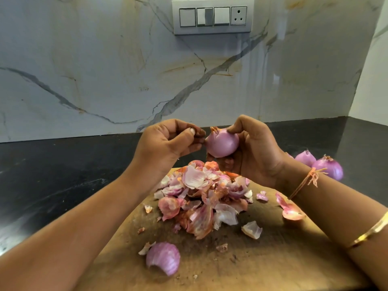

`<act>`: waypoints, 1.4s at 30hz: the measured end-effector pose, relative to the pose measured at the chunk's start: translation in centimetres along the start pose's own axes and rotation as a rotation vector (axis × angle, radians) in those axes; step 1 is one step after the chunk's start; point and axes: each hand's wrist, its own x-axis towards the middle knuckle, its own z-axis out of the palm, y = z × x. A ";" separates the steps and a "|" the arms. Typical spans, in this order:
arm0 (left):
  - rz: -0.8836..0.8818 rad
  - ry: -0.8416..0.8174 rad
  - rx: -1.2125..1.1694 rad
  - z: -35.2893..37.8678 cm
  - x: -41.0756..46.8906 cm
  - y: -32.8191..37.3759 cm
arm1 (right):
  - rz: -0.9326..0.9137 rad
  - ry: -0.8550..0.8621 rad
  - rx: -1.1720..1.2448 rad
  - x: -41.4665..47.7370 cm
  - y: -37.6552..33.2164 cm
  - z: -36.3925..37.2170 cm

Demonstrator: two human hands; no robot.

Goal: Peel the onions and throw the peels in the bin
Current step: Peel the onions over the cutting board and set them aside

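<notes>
Peels (201,198) lie heaped across the far half of the wooden chopping board (273,259). Stray pieces are scattered toward its right edge, and one large curved shell (163,258) sits toward its near left corner. Above the heap the right hand (256,152) cradles an onion (222,142) in the air, clear of the board, with fingers curled beneath it and thumb pressed on its top. The left hand (165,141) is just beside it, thumb and fingertips pinched on a dark scrap of dry skin (199,133) at the onion's tip end. Whether that scrap is attached or already torn free cannot be told. The onion shows smooth and purple with only a few papery shreds at the tip, so it looks almost done. Two more onions (328,168) rest on the black worktop (52,175) just off the board's far right corner, behind the right wrist. They appear peeled, though they are blurred. No unpeeled onion shows anywhere, and no bin is in view. Peeling therefore seems close to its end, while the other half of the job, gathering the heap and carrying it to the bin, is not yet begun.
</notes>
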 end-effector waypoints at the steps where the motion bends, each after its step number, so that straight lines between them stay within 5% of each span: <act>1: -0.013 0.000 -0.009 -0.1 0.1 0.0 | -0.001 -0.002 0.001 0.0 0.0 0.0; 8: 0.053 -0.034 0.258 0.2 -0.5 -0.1 | -0.019 -0.040 -0.065 0.1 0.4 0.2; 16: 0.035 0.041 0.140 0.2 -0.2 -0.1 | -0.112 -0.016 -0.073 0.1 0.8 0.6; 27: 0.252 0.151 0.422 -0.3 0.1 -0.4 | -0.226 0.030 -0.137 0.4 1.3 0.9; 42: 0.141 0.039 0.245 0.1 -0.3 0.1 | -0.095 -0.065 0.049 0.2 1.0 0.5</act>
